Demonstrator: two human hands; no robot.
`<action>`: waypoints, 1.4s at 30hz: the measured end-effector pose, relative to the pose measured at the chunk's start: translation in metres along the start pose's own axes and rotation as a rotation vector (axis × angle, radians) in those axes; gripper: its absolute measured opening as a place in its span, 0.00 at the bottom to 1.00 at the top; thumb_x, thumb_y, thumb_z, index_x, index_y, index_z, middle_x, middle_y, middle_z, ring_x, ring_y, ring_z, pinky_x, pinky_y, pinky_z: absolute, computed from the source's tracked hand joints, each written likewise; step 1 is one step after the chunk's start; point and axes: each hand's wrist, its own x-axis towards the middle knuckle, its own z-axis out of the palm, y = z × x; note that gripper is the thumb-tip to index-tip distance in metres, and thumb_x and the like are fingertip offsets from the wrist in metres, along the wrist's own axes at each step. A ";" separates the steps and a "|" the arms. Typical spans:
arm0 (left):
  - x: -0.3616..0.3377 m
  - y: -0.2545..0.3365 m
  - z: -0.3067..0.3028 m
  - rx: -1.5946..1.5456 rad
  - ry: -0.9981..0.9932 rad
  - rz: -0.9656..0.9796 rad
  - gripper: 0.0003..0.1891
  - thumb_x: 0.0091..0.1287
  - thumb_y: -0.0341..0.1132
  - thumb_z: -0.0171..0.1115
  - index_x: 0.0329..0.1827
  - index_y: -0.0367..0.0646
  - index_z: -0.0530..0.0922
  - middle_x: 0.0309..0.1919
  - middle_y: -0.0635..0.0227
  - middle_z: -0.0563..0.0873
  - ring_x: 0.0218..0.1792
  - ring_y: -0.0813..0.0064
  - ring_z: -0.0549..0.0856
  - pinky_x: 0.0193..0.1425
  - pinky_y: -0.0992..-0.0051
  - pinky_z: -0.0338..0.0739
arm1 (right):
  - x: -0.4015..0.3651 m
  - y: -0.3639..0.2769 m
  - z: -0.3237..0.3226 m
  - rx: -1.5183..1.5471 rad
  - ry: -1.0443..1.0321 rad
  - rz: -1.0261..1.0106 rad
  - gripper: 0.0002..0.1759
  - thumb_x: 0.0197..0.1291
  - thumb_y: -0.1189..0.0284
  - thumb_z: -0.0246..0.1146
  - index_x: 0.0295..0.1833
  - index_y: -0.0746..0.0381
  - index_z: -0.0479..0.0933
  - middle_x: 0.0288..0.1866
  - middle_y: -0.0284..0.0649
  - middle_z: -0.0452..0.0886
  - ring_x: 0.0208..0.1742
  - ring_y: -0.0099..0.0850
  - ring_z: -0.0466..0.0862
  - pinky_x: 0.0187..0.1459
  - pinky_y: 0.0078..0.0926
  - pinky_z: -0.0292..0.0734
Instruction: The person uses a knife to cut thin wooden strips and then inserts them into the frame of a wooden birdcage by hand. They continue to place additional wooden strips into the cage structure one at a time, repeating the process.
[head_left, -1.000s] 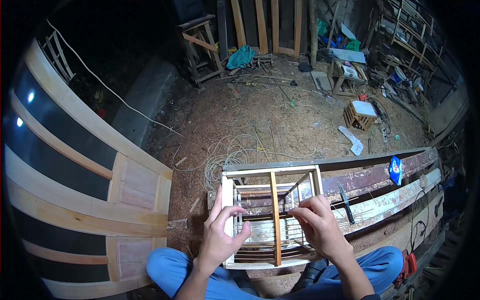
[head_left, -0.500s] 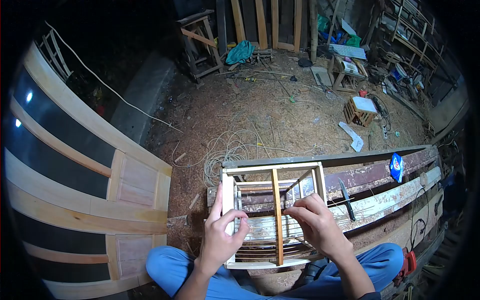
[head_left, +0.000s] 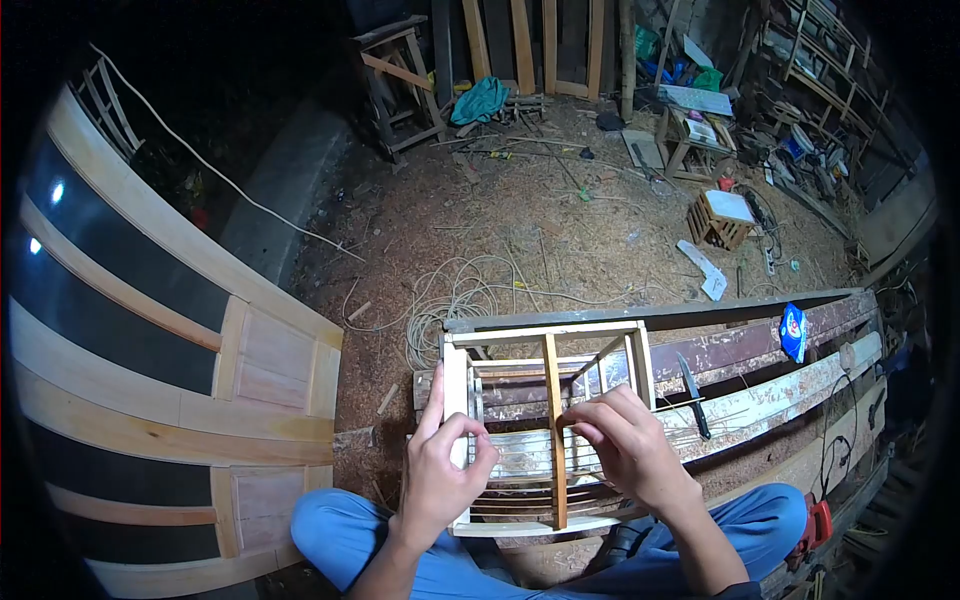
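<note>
A rectangular wooden frame (head_left: 547, 331) of pale strips rests in front of me, with a browner bar (head_left: 556, 440) across its middle and thin rods near its lower side. At the frame's left side is my left hand (head_left: 447, 470), its index finger stretched along the side piece and its thumb curled toward another finger. My right hand (head_left: 630, 445) is over the frame's right half, fingers pinched together beside the middle bar; whatever is between the fingertips is too small to make out. A black-handled knife (head_left: 700, 415) lies on the planks to the right, beside several thin sticks.
Weathered bench planks (head_left: 740, 350) run beneath the frame to the right, carrying a blue packet (head_left: 793, 334). A large panelled wooden door (head_left: 150, 400) lies at left. Coiled cable (head_left: 455, 300) is on the ground beyond. A red tool (head_left: 818, 525) is at lower right.
My right hand has shifted slightly left, bringing its fingertips closer to the middle bar. My left hand has barely moved.
</note>
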 end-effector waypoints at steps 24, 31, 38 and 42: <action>-0.001 0.001 0.000 0.069 0.023 0.021 0.07 0.61 0.27 0.75 0.36 0.37 0.83 0.80 0.24 0.70 0.66 0.32 0.88 0.62 0.56 0.87 | 0.000 -0.003 -0.021 -0.077 -0.015 0.012 0.21 0.71 0.80 0.70 0.68 0.63 0.81 0.45 0.46 0.84 0.47 0.46 0.84 0.51 0.44 0.82; -0.001 0.001 0.002 0.053 0.030 0.013 0.07 0.60 0.27 0.74 0.36 0.37 0.83 0.80 0.23 0.70 0.65 0.32 0.89 0.61 0.56 0.88 | -0.003 -0.003 -0.015 -0.012 -0.051 0.074 0.21 0.72 0.81 0.67 0.69 0.63 0.80 0.47 0.48 0.85 0.48 0.48 0.85 0.50 0.45 0.83; -0.001 0.004 0.005 0.035 0.050 0.000 0.06 0.60 0.27 0.74 0.36 0.38 0.85 0.81 0.24 0.69 0.62 0.33 0.90 0.60 0.56 0.88 | 0.001 -0.001 -0.006 0.049 0.028 0.005 0.14 0.68 0.84 0.69 0.58 0.65 0.82 0.44 0.47 0.87 0.45 0.46 0.87 0.47 0.43 0.84; -0.001 0.003 0.006 0.058 0.055 0.026 0.06 0.60 0.28 0.74 0.36 0.38 0.86 0.81 0.24 0.69 0.62 0.32 0.90 0.60 0.55 0.88 | 0.000 -0.004 -0.002 0.047 0.055 0.024 0.11 0.67 0.85 0.69 0.54 0.65 0.82 0.42 0.46 0.87 0.43 0.46 0.87 0.46 0.42 0.84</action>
